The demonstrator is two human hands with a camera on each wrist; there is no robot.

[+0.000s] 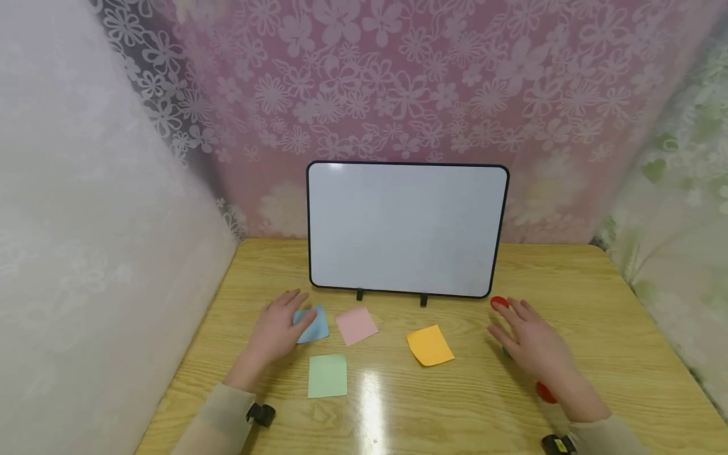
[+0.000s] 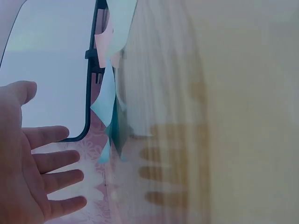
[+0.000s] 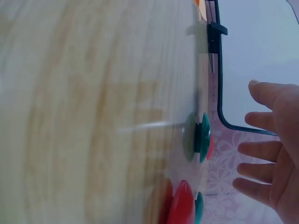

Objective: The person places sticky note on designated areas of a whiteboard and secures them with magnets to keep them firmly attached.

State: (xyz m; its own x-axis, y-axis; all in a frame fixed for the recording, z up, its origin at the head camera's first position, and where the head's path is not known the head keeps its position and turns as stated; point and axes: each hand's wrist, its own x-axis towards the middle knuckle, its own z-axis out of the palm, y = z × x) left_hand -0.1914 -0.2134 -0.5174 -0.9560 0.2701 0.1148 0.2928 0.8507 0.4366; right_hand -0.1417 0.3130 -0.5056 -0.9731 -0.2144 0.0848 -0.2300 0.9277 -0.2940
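My left hand (image 1: pixel 275 328), fingers spread and holding nothing, hovers over a blue sticky note (image 1: pixel 320 323) and partly hides it. In the left wrist view that blue note (image 2: pixel 106 105) has curled edges. On the other side, my right hand (image 1: pixel 537 344) is also spread above round magnets, with nothing in its grasp. A red magnet (image 1: pixel 499 301) shows by its fingertips, and another red magnet (image 1: pixel 546 392) lies beneath the wrist. Seen from the right wrist, a green magnet (image 3: pixel 204 137) stands on the table beside a nearer red one; a second green magnet (image 3: pixel 200 207) is partly hidden.
A blank black-framed whiteboard (image 1: pixel 406 227) stands at the back on small black feet (image 1: pixel 423 299). Between the hands lie a pink note (image 1: pixel 356 325), a pale green note (image 1: pixel 327 376) and an orange note (image 1: pixel 430 346). Floral curtains surround the wooden table (image 1: pixel 392 404).
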